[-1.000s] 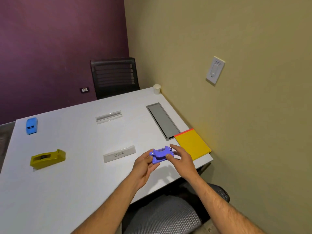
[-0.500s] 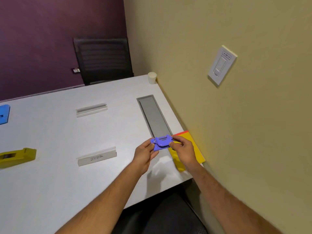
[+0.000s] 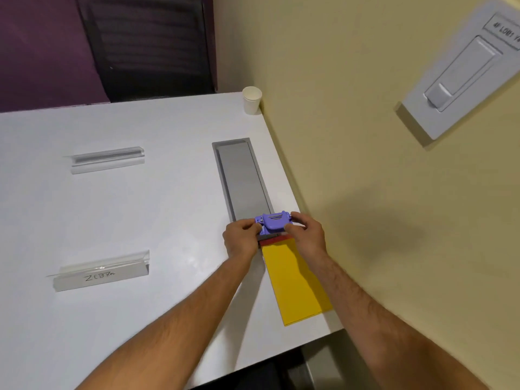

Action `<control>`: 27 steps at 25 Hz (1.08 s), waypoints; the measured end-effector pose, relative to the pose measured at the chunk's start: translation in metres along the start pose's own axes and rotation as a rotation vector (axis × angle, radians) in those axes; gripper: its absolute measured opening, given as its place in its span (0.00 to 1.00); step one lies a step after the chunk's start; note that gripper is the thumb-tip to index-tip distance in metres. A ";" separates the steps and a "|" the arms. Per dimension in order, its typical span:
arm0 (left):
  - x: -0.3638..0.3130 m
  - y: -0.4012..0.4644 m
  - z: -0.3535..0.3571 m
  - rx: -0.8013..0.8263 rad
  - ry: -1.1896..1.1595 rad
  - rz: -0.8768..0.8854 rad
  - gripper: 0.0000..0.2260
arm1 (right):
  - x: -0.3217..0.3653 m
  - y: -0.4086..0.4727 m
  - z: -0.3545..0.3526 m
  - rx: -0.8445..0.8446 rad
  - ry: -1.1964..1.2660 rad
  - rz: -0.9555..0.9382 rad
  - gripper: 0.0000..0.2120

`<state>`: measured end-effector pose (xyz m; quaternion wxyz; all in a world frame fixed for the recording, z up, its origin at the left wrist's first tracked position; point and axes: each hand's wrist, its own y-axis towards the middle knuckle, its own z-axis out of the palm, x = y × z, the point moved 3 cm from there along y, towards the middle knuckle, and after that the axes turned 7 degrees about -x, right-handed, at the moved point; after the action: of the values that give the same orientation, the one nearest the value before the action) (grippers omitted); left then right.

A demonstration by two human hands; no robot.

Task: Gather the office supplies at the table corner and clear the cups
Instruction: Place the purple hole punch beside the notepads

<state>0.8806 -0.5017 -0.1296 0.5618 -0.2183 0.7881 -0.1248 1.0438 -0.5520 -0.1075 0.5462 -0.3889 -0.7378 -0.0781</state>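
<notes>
Small purple plastic hole punch (image 3: 273, 223), moulded and glossy, with a slotted raised top and tiny screws at its left end; held level between both hands over the near end of the grey floor-box lid (image 3: 242, 178), just above the red top edge of the yellow notepad (image 3: 295, 282). Left hand (image 3: 242, 240) pinching the left end, fingers (image 3: 254, 227) closed on it. Right hand (image 3: 305, 235) curled round the right end, thumb on the front face, fingers closed on it too. Whether resting on the desk (image 3: 140, 220) or lifted slightly: cannot tell.

Compared with half a second ago: punch carried a little further along the wall side, now sitting past the pad's red binding rather than over the yellow sheet; view pushed in closer and turned right, so blue stapler and yellow tape dispenser gone out of frame, wall switch (image 3: 461, 74) far larger.

Desk smooth, matte white laminate. Lid a long brushed-grey rectangle with rounded corners, recessed flush. Notepad flat, rectangular, matte yellow, overhanging nothing, lying beside the wall edge. White paper cup (image 3: 252, 99) upright at the far corner, against the wall. Two clear acrylic name holders: far one (image 3: 107, 159) empty, near one (image 3: 101, 273) with a handwritten card, both long and wedge-shaped. Dark mesh chair back (image 3: 152, 46) beyond the desk.
</notes>
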 end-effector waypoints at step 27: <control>-0.002 0.013 0.021 0.158 0.164 0.182 0.16 | -0.009 0.019 0.018 0.153 -0.233 -0.115 0.23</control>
<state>0.8984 -0.4884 -0.1412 0.5200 -0.0899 0.8356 -0.1523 1.0442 -0.5335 -0.1284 0.4797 -0.3094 -0.8211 -0.0071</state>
